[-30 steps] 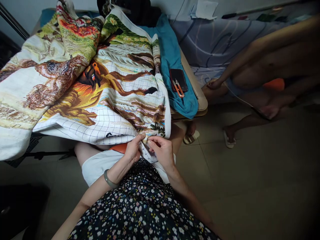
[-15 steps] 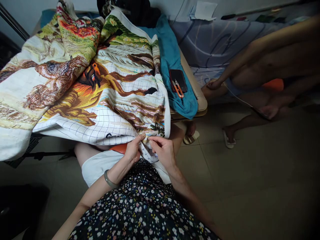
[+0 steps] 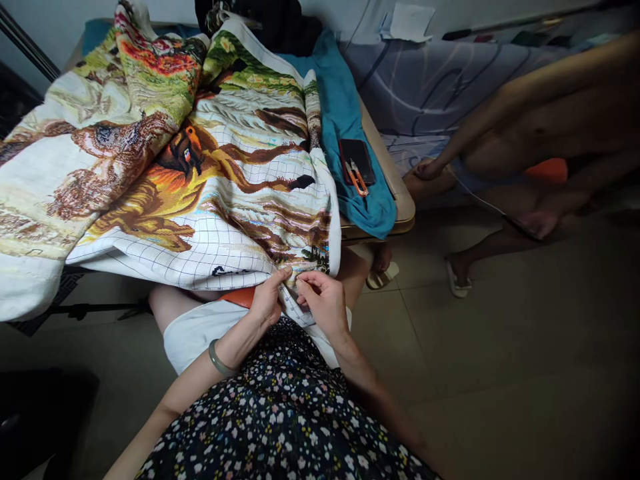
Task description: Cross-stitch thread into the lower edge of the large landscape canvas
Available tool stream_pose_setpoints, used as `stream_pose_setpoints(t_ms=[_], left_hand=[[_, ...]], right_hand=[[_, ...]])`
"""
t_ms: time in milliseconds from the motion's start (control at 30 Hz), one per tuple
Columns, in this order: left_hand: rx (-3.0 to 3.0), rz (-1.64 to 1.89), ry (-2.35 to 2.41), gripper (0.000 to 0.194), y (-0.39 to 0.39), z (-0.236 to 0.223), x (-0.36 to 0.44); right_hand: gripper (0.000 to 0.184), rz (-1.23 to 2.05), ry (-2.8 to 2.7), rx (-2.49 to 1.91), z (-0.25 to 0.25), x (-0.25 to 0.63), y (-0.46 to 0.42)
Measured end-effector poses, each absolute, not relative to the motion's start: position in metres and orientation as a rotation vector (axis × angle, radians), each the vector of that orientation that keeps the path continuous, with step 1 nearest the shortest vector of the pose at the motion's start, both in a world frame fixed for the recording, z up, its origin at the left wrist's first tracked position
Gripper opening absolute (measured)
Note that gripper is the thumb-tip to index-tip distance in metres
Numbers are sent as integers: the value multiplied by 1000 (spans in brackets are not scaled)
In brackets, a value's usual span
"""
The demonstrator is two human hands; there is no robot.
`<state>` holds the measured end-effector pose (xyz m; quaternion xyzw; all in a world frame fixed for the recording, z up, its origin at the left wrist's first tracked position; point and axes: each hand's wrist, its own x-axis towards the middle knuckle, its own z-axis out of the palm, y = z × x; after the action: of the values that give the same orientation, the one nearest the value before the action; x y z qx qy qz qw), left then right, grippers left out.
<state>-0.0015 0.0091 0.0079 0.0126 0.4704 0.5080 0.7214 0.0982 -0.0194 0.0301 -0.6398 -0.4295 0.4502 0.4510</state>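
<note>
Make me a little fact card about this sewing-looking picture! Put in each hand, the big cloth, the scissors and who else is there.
Left hand: gripping the picture cloth's near edge
Right hand: finger and thumb pinched together at that edge; anything between them is too small to see
Picture cloth: wrinkled, colourful, partly white with grid lines
Scissors: orange handle, lying on a dark flat thing atop the blue cloth
Bracelet: on the left arm
Other person: sitting to the right
</note>
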Motion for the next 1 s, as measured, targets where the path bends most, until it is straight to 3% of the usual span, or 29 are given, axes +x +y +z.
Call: stream_pose_setpoints(t_ms=[1000], left_hand=[[42, 1087, 1016, 24, 10, 10, -4]], right_hand=[[14, 1033, -1132, -1540, 17, 101, -15]])
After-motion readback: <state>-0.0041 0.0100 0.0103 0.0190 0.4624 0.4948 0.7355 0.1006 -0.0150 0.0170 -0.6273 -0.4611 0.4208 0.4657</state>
